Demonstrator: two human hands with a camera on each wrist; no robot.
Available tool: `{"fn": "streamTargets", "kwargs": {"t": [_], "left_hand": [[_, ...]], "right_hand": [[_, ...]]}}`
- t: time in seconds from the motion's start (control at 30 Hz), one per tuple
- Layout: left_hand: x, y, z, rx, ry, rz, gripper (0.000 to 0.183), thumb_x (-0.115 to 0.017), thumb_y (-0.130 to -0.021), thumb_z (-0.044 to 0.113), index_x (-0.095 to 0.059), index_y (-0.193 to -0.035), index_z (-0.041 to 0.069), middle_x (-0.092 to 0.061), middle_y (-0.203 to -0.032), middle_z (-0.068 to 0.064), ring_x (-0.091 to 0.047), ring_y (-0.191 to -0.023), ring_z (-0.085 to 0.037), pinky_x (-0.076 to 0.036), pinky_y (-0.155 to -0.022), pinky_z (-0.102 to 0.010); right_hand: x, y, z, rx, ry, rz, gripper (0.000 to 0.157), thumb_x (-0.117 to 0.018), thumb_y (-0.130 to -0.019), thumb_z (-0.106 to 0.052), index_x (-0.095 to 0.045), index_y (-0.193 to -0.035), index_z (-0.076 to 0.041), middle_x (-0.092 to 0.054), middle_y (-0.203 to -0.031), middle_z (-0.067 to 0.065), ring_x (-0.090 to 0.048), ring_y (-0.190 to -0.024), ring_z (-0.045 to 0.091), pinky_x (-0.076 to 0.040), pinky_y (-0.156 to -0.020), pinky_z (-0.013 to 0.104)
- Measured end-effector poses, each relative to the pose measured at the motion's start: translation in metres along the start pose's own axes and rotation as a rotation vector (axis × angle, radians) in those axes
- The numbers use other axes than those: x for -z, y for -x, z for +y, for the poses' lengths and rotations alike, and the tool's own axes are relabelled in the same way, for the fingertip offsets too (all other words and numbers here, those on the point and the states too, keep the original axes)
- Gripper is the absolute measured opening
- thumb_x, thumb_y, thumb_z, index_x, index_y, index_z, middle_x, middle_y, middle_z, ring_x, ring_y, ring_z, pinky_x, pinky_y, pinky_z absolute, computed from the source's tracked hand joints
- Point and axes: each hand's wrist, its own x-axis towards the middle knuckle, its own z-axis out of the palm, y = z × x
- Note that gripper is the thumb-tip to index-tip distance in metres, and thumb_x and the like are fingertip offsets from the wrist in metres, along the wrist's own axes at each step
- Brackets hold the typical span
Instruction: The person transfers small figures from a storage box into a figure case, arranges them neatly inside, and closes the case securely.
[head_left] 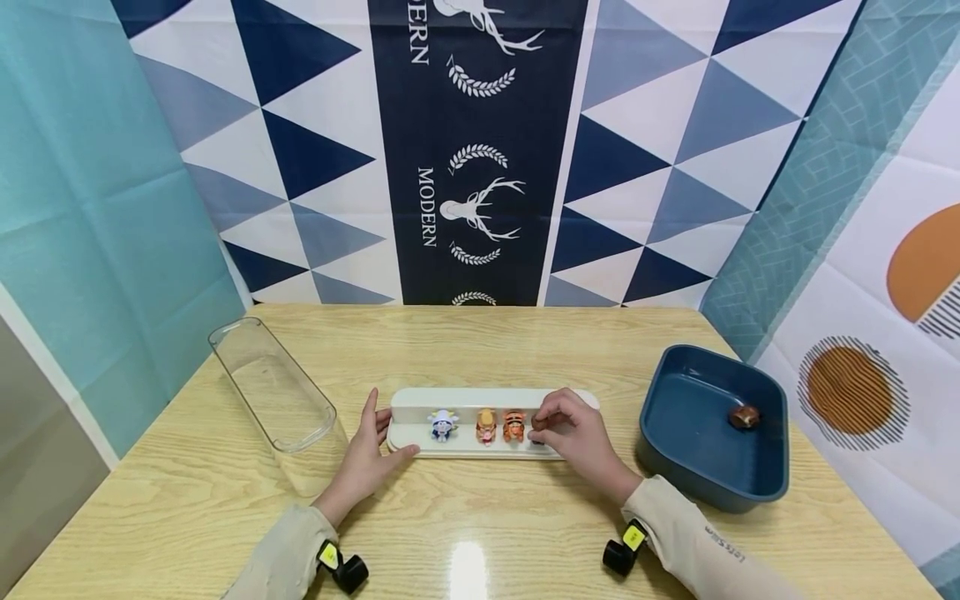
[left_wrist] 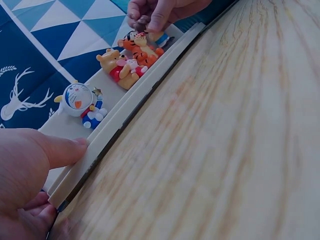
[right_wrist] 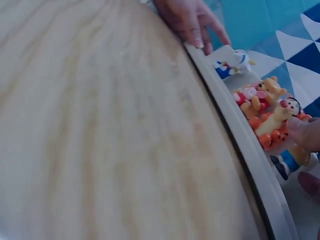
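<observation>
A long white display base (head_left: 465,398) lies on the table, with a raised step along its back. My left hand (head_left: 363,458) holds its left end, the thumb on the front edge and the other fingers around the end. My right hand (head_left: 587,440) pinches a small brown-headed figurine (right_wrist: 290,159) with blue clothing and dark shoes, near the base's right end; the fingers partly hide it. To its left on the base are a Tigger figurine (head_left: 513,426), a Winnie the Pooh figurine (head_left: 486,426) holding a pink figure, and a white-and-blue Doraemon figurine (head_left: 442,425).
A dark blue bin (head_left: 712,467) stands at the right with a shiny brown item (head_left: 744,417) inside. At the left lies a clear plastic cover (head_left: 273,383). Patterned cloth (head_left: 480,275) hangs behind the wooden table (head_left: 420,533).
</observation>
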Motion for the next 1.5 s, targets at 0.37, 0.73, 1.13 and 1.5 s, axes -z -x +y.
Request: {"fn": "streamTargets", "kwargs": {"t": [0.37,0.73,1.13,1.5], "left_hand": [[-0.001,-0.001,-0.003,-0.014,-0.003,0.007,0.105,-0.078,-0.085,0.004,0.001,-0.154,-0.009,-0.04,-0.14,-0.038,-0.043,-0.132,-0.048,-0.035,-0.114,-0.05],[-0.003,-0.001,-0.003,-0.029,0.012,0.015,0.106,-0.078,-0.084,0.0,0.001,-0.153,-0.011,-0.041,-0.138,-0.039,-0.044,-0.13,-0.049,-0.036,-0.113,-0.05],[-0.001,-0.001,-0.003,-0.028,0.015,0.017,0.106,-0.078,-0.084,0.0,0.001,-0.153,-0.011,-0.042,-0.138,-0.038,-0.044,-0.13,-0.049,-0.035,-0.114,-0.05],[-0.001,-0.002,-0.003,-0.011,0.014,0.008,0.106,-0.078,-0.085,0.002,0.001,-0.154,-0.01,-0.04,-0.139,-0.038,-0.043,-0.131,-0.049,-0.035,-0.114,-0.05]], "right_hand": [[0.005,-0.004,-0.001,0.14,0.327,0.024,0.039,-0.089,-0.064,0.008,-0.063,-0.082,-0.014,-0.063,-0.089,-0.007,-0.042,-0.094,0.017,-0.034,-0.078,0.03],[0.013,-0.009,0.01,0.225,0.384,-0.02,0.044,-0.091,-0.061,0.005,-0.057,-0.082,-0.014,-0.062,-0.086,-0.006,-0.043,-0.092,0.018,-0.03,-0.085,0.036],[0.016,-0.015,0.011,0.241,0.401,-0.06,0.043,-0.091,-0.063,0.003,-0.056,-0.082,-0.014,-0.061,-0.085,-0.004,-0.045,-0.09,0.018,-0.03,-0.084,0.04],[0.022,-0.017,0.003,0.241,0.445,-0.131,0.045,-0.092,-0.063,-0.004,-0.057,-0.091,-0.011,-0.06,-0.092,-0.002,-0.048,-0.093,0.021,-0.035,-0.085,0.043]]}}
